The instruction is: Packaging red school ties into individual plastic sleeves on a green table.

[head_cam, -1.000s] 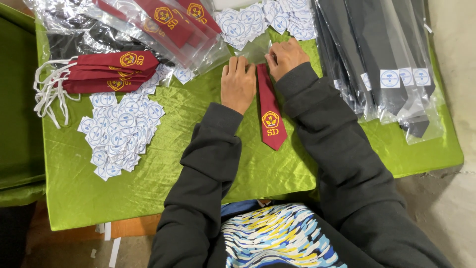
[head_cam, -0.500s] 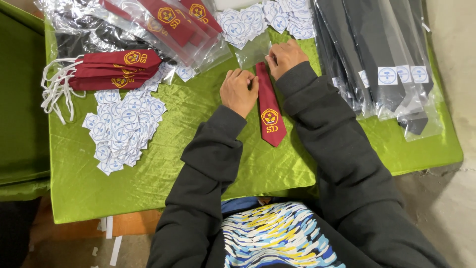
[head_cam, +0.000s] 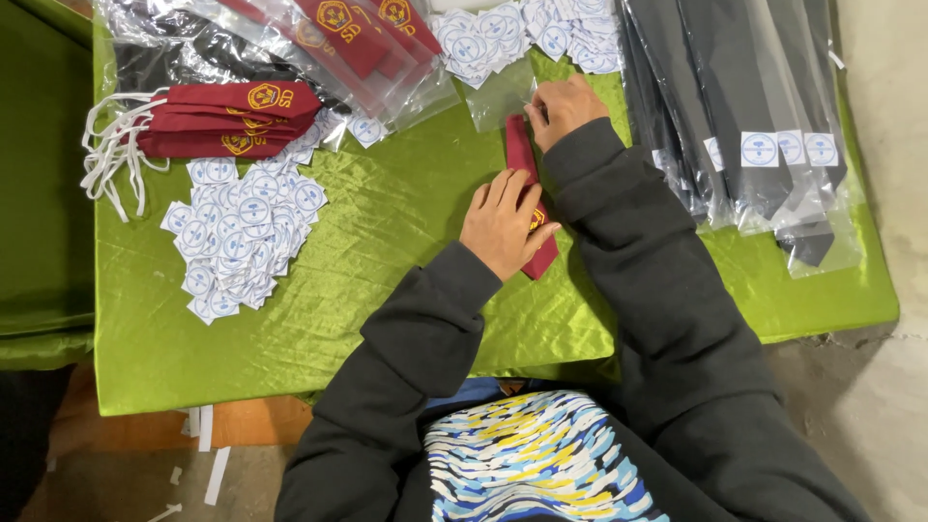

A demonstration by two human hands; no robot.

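So the person was sitting at a desk (head_cam: 367,319) covered in shiny lime-green cloth, both arms in dark sleeves reaching out over it. A maroon necktie (head_cam: 522,155) lay flat on the cloth right in the middle, running away from the person, its narrow end pointing up toward a clear plastic sleeve (head_cam: 498,92). The left hand (head_cam: 505,224) was pressed flat on the wide lower end of the tie, fingers spread a bit, covering most of the yellow emblem there, so it was holding it down rather than gripping it. The right hand (head_cam: 564,108) was up at the narrow end, fingers curled together and pinching at the tie's tip right by the mouth of the plastic sleeve; I couldn't tell if it also had hold of the plastic. Off to the left sat a pile of small white round-print stickers (head_cam: 242,237), well apart from the hands, and above that a stack of folded maroon ties with white elastic loops (head_cam: 208,121). Top left had already bagged maroon ties (head_cam: 348,39), another scatter of stickers (head_cam: 527,34) lay just beyond the right hand, and along the right side was a row of dark ties in clear bags (head_cam: 744,106) with white labels.
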